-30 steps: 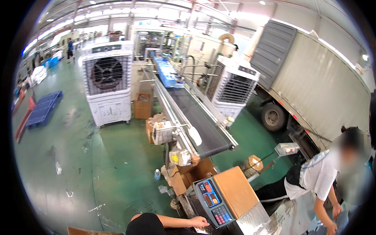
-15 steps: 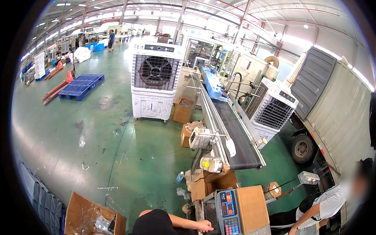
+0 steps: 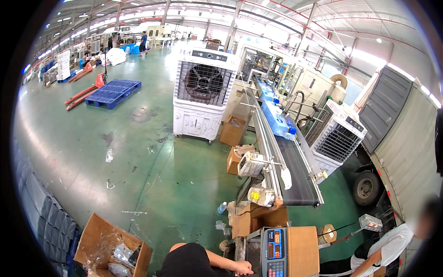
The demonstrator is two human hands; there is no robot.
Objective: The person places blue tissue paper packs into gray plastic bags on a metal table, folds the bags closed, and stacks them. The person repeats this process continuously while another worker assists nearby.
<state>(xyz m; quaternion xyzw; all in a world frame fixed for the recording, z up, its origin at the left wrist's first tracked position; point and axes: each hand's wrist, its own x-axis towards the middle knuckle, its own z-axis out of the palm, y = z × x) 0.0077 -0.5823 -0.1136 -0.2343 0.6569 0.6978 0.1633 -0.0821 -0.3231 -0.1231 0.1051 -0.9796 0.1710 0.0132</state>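
My one visible hand (image 3: 243, 267) is resting fingers curled beside the grey weighing scale (image 3: 276, 253), which is sitting at the frame's bottom edge against a brown carton (image 3: 302, 249); which hand it is, and whether it is gripping anything, I cannot tell. Blue-wrapped packages (image 3: 277, 119) are lying up the black conveyor (image 3: 297, 175), an open cardboard box (image 3: 110, 244) of clear bags is sitting lower left, half cut off

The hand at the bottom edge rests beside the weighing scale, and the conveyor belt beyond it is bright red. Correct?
Not quite. The head view shows the conveyor belt is black, not red. The hand does rest beside the weighing scale.
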